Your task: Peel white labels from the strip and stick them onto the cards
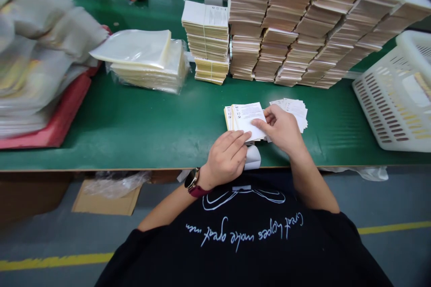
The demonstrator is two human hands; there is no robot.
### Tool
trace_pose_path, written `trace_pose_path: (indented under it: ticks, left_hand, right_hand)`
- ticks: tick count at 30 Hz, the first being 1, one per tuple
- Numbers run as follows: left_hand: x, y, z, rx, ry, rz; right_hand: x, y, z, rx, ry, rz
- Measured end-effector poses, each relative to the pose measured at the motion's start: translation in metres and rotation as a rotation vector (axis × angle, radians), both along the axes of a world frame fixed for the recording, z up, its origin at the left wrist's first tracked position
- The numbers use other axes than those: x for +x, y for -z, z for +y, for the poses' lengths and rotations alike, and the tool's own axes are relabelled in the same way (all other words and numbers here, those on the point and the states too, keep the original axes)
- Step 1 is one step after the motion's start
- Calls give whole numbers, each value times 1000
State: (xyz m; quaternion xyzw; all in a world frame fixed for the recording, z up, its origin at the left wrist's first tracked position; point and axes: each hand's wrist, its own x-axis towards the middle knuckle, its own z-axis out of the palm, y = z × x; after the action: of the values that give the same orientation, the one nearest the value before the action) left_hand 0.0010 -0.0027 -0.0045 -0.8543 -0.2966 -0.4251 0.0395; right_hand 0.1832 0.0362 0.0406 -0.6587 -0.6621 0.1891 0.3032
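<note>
A small stack of white printed cards (247,119) with yellowish edges lies at the front of the green table. My right hand (284,130) pinches the right side of the upper cards, thumb on top and fingers at the edge. Across the near left corner of the same stack lie the fingers of my left hand (227,157), close together and gripping it; the left thumb is hidden. Partly under my right hand, a fanned pile of white paper slips (294,110) rests on the table. A curled white piece (253,158) sits by the table edge, between my hands.
Tall stacks of cards (245,54) stand at the back, beside a banded bundle (207,38). Clear plastic bags (148,65) lie left of them. Filled bags (40,63) sit in a red tray (72,112). At right stands a white perforated basket (380,107).
</note>
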Motion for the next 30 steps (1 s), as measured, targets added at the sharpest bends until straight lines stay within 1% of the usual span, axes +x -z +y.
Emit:
trace_pose_path:
  ticks: [2, 4, 7, 9, 11, 13, 14, 15, 17, 20, 22, 23, 24, 25, 28, 29, 30]
  left_hand:
    - [0, -1, 0, 14, 1, 6]
    - [0, -1, 0, 22, 3, 11]
    - [1, -2, 1, 19, 8, 23]
    - [2, -2, 1, 15, 8, 32]
    - [3, -1, 1, 13, 9, 39]
    - [2, -1, 0, 9, 12, 35]
    - [2, 0, 0, 6, 15, 23]
    - [1, 1, 0, 5, 17, 2]
    - [-1, 3, -1, 15, 17, -55]
    - [-5, 4, -1, 28, 10, -128]
    - [-6, 3, -2, 19, 11, -154]
    - [-7, 2, -2, 15, 11, -162]
    - [-7, 0, -3, 13, 12, -168]
    - [-7, -2, -4, 10, 13, -173]
    - [-5, -7, -7, -16, 17, -180]
    - [-4, -8, -9, -30, 20, -180]
    - [-3, -9, -10, -45, 20, -178]
  right_hand:
    - [5, 3, 6, -114, -46, 228]
    - [7, 6, 10, -146, -58, 382]
    - [4, 6, 11, -151, -78, 429]
    - [2, 3, 8, -99, -85, 342]
    - [1, 1, 4, 29, -74, 193]
    - [7, 0, 0, 163, -19, 92]
    - [12, 1, -1, 200, 28, 78]
    - [20, 3, -2, 209, 83, 76]
    - [37, 8, -4, 160, 163, 23]
    - [59, 19, -9, 91, 216, -268]
    - [64, 23, -19, 145, 256, -398]
    - [62, 23, -27, 197, 255, -385]
    - [58, 22, -35, 245, 212, -320]
    - [52, 19, -45, 274, 120, -220]
    - [29, 10, -70, 253, -286, 81]
    - [22, 8, -76, 241, -387, 143]
    - [17, 8, -80, 238, -449, 193]
